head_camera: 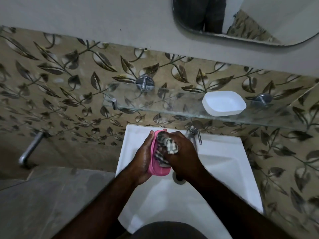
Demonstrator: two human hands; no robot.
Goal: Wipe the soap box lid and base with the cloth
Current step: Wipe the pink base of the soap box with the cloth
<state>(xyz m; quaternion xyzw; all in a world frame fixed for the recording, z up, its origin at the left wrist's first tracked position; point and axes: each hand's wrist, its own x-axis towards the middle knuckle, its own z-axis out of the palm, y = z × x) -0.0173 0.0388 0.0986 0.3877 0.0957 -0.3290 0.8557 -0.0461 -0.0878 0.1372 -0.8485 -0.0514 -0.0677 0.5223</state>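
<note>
Over the white sink (224,169), my left hand (143,157) grips a pink soap box part (155,169), fingers curled round its far edge. My right hand (181,152) holds a bunched striped cloth (170,145) and presses it into the hollow of the pink part. The other half, a white soap box part (224,103), lies hollow side up on the glass shelf (155,104) above the sink, apart from both hands. I cannot tell which part is the lid and which the base.
A chrome tap (194,133) stands at the sink's back edge, just right of my right hand. The drain (178,178) shows below my hands. A metal pipe (31,147) juts from the leaf-patterned wall at left. A mirror (241,19) hangs at top right.
</note>
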